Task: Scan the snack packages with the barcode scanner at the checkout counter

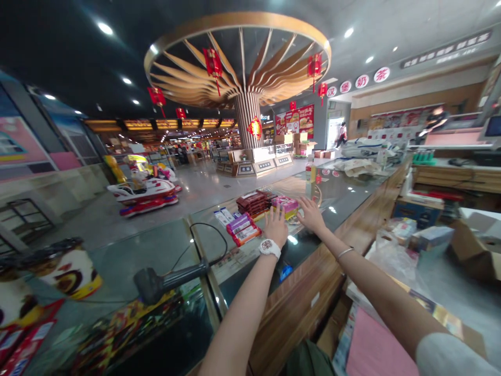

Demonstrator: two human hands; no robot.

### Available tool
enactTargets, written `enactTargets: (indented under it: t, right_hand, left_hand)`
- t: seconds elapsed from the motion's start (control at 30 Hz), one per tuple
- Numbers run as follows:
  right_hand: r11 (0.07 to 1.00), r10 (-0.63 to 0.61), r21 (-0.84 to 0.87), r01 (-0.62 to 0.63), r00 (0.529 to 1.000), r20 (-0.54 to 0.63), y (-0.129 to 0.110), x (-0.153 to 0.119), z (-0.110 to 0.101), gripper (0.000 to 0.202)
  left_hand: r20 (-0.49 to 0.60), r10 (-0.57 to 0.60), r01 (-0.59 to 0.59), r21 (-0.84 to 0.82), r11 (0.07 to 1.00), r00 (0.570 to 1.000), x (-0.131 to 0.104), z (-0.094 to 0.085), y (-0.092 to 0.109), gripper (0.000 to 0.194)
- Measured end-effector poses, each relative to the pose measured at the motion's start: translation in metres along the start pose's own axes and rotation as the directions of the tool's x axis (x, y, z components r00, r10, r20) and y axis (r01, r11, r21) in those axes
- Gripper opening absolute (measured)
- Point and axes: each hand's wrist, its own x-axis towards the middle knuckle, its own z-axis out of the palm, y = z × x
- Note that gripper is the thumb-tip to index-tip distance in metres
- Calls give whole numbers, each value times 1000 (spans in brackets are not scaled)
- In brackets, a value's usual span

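My left hand, with a white watch on its wrist, is over the glass counter, fingers spread, beside purple and orange packets. My right hand has its fingers apart at the right end of a pink and yellow pack; whether it touches the pack I cannot tell. Dark red-brown packets are stacked behind my left hand. White and blue packets lie at the left of the group.
A black handheld scanner with a cable rests on the counter at left, near large tubs. A blue wrapper is by the near edge. Plastic bags lie farther along; boxes stand at right. A person is at back right.
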Motion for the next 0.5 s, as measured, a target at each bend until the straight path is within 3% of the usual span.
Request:
enactTargets:
  t: [0.23,0.5]
  right_hand:
    - [989,-147,27,146,988,47,-37,-9,-13,59]
    - [958,-241,168,233,970,31,-115,-9,-42,58]
  left_hand:
    - [2,9,-9,39,999,1000,-20,-29,-16,64]
    - [-38,1,3,102,995,999,-71,-71,-47,63]
